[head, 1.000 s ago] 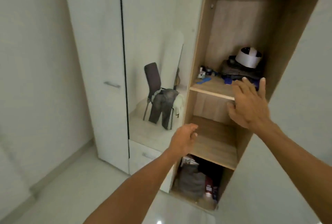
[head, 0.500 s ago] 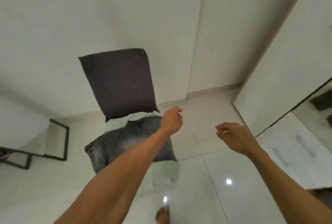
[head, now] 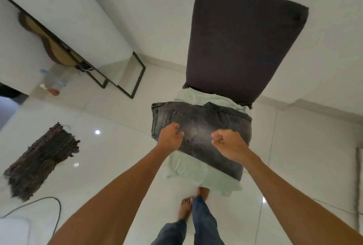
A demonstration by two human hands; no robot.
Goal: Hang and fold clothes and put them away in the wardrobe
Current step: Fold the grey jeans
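A pair of dark grey jeans (head: pixel 202 125) lies folded across the seat of a chair with a dark backrest (head: pixel 241 44). Under the jeans a pale green garment (head: pixel 186 168) hangs over the seat's front edge. My left hand (head: pixel 170 136) is curled in a fist over the jeans' left part. My right hand (head: pixel 228 143) is curled the same way over their right part. No fabric shows between the fingers of either hand. The wardrobe is out of view.
A dark fringed rug (head: pixel 41 158) lies on the white tile floor at left, with a cable (head: pixel 39 203) near it. A black metal frame (head: pixel 125 79), a guitar (head: pixel 49 46) and a plastic bottle (head: pixel 52 81) stand at the far left. My bare feet (head: pixel 188 209) are just before the chair.
I have turned from the open wardrobe to the chair and stepped close. Both hands have come down over the jeans and curled into fists.
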